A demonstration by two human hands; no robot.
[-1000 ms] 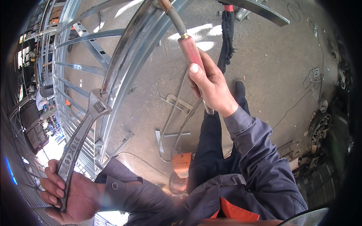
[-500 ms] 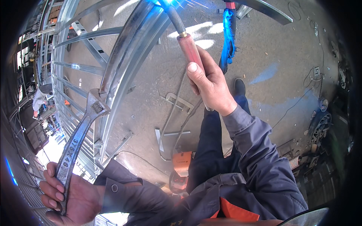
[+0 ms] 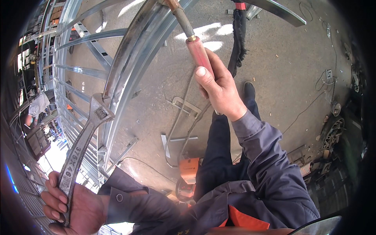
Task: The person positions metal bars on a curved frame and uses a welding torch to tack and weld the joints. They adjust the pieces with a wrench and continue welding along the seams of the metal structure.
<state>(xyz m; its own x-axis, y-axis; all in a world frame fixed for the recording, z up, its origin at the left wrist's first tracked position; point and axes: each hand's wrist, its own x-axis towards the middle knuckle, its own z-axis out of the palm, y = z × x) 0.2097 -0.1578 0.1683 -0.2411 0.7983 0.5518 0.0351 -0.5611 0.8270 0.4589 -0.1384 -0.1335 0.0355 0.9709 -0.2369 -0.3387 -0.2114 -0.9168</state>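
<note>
My left hand (image 3: 78, 207) is wrapped round the handle of a large adjustable wrench (image 3: 80, 150) at the lower left. The wrench's jaw meets the edge of a curved metal bar (image 3: 124, 62) on the steel frame (image 3: 143, 66). With my right hand (image 3: 219, 86) I grip a welding torch (image 3: 200, 55) by its red handle, thumb along its top. The torch's grey and coppery neck points up to the frame at the top edge, and its tip lies at the picture's edge. No arc light shows there.
A frayed black sleeve (image 3: 237, 39) with a red end hangs at the upper right. On the floor lie a C-shaped metal piece (image 3: 187, 106), an angle piece (image 3: 166, 145) and cables. An orange machine (image 3: 189, 170) stands by my legs. Another person (image 3: 38, 106) is at the far left.
The bright blue arc and its sparks at the torch tip have gone out, and the blue glow has left the sleeve and floor. Both hands stay nearly still; the person at far left has shifted.
</note>
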